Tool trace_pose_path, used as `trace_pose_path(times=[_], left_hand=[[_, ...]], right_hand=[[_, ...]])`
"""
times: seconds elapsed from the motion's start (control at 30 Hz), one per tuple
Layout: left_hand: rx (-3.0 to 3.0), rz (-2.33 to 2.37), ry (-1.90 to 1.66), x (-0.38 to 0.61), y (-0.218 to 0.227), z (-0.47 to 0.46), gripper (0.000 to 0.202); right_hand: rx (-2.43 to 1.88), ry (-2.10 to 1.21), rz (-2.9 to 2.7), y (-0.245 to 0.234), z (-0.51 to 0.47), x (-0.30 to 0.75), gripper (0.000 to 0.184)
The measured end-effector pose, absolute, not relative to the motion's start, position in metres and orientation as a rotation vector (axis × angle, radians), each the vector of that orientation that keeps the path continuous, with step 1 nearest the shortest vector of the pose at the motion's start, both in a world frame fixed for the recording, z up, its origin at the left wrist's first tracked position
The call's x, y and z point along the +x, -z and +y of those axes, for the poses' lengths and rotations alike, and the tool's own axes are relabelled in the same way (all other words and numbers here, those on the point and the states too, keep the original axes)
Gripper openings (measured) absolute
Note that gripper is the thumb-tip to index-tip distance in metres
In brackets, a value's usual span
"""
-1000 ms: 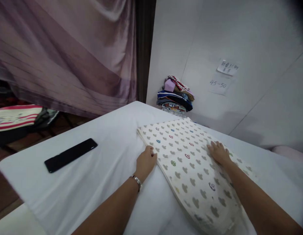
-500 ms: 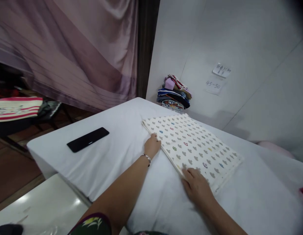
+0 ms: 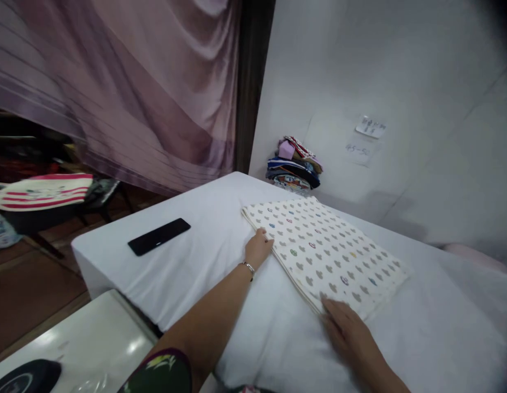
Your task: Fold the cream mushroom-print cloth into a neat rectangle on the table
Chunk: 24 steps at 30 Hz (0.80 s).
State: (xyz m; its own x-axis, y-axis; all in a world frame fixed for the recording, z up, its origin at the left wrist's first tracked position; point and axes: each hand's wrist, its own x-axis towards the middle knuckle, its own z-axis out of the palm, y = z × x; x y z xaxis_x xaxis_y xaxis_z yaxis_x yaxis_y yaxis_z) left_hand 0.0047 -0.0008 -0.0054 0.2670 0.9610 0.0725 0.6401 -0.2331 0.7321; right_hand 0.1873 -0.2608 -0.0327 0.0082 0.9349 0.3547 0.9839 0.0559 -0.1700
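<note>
A cream folded cloth (image 3: 327,254) printed with small grey and coloured shapes lies flat on the white-covered table (image 3: 196,262). My left hand (image 3: 258,249), a bracelet on its wrist, rests with curled fingers against the cloth's left edge. My right hand (image 3: 348,329) lies flat at the cloth's near corner, fingers stretched out and touching the edge; it is somewhat blurred.
A black phone (image 3: 159,236) lies on the table to the left. A pile of folded clothes (image 3: 295,164) sits at the far corner against the white wall. A mauve curtain (image 3: 134,93) hangs at left, with a striped bag (image 3: 42,191) below it. A glossy white surface (image 3: 73,349) is near left.
My right hand slid from the top of the cloth back to its near corner. The view pulled back and shifted, so the table's left edge and floor show more.
</note>
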Motion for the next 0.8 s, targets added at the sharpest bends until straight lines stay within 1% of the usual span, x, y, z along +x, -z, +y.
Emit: trace_pose_path(times=[0.13, 0.4, 0.6, 0.8], left_hand=[[1.959, 1.345, -0.685, 0.009, 0.009, -0.007, 0.038], [1.826, 1.16, -0.607, 0.021, 0.009, -0.036, 0.034], [1.679, 0.926, -0.377, 0.033, 0.004, -0.066, 0.031], [1.51, 0.769, -0.195, 0.036, -0.006, -0.079, 0.035]], right_hand=[[-1.937, 0.129, -1.941, 0.016, -0.257, 0.18, 0.033], [-1.931, 0.296, -1.962, 0.018, -0.25, 0.171, 0.03], [-1.92, 0.365, -1.987, 0.019, -0.251, 0.171, 0.037], [-1.862, 0.408, -2.003, 0.021, -0.252, 0.167, 0.034]])
